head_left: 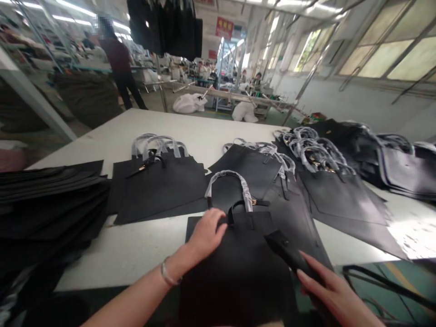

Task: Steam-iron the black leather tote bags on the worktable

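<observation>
A black bag panel (238, 259) lies in front of me at the table's near edge, its lower part hanging over. Its arched handle (228, 177) is wrapped in clear plastic and points away from me. A thin black strap with a gold buckle (254, 202) lies by the handle's base. My left hand (209, 231) rests at the panel's top left, by the handle's left foot, thumb and fingers apart. My right hand (320, 281) is closed around a long black piece (289, 254) with a wide, squared end and a small round mark, held over the panel's right side. Its exact kind is unclear.
On the white table (136, 245), more panels with wrapped handles lie at the left back (163, 186), centre (245, 163) and right (340, 195). Stacked black sheets (51, 200) sit at far left, black bags (405, 168) at far right. A person (119, 63) stands beyond the table.
</observation>
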Available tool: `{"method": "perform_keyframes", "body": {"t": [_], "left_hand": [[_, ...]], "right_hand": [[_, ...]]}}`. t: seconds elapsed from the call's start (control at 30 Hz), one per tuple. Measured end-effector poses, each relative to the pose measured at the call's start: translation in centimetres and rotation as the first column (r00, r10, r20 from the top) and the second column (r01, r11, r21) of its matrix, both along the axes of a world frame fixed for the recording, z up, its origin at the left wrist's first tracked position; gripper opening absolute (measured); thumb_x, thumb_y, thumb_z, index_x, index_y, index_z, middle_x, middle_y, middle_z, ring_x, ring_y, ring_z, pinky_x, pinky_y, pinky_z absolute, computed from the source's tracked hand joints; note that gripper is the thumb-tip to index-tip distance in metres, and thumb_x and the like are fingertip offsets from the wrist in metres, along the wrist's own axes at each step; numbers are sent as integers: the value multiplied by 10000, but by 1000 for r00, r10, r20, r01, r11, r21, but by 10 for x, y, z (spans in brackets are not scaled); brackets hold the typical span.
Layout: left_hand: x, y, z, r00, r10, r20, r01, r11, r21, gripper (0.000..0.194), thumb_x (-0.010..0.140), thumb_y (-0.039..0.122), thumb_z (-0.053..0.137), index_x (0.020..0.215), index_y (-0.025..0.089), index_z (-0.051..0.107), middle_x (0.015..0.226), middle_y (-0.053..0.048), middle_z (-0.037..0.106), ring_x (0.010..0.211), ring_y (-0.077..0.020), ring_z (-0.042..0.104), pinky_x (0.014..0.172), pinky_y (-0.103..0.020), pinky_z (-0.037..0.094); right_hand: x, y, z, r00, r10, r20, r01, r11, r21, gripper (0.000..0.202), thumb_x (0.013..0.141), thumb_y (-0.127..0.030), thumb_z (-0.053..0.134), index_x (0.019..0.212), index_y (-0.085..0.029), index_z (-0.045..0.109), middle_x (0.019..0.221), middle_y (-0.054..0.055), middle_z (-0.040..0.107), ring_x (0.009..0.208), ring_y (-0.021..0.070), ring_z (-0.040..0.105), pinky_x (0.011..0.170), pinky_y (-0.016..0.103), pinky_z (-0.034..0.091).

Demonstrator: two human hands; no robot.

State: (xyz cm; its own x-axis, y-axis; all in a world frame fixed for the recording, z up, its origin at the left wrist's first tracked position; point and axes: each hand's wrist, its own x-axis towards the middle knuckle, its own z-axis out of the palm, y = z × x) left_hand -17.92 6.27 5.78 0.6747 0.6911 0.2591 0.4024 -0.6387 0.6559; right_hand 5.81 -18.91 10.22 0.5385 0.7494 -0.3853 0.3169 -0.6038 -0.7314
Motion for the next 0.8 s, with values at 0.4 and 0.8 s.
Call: {"method": "perform_keyframes", "body": {"t": [0.4,0.8], "left_hand": [[-4,-60,-42,953,-219,-209,249,960,131,305,886,223,554,1189,192,540,1303,-59,554,1207,-212,475,1079,-377,350],[0,-68,-47,944,-165,-286,232,947,222,409,916,192,473,1323,216,479,1462,-84,404,1277,-247,421,1077,-413,315]], "right_hand": [[-16,76,16,957,94,-273,-134,982,-133,692,802,-539,594,1377,-173,475,684,-20,572,580,149,580,490,231,441],[-25,90,4,991,50,126,-59,996,70,650,822,-529,561,1392,-224,494,750,-12,665,683,201,631,616,282,498]]}}
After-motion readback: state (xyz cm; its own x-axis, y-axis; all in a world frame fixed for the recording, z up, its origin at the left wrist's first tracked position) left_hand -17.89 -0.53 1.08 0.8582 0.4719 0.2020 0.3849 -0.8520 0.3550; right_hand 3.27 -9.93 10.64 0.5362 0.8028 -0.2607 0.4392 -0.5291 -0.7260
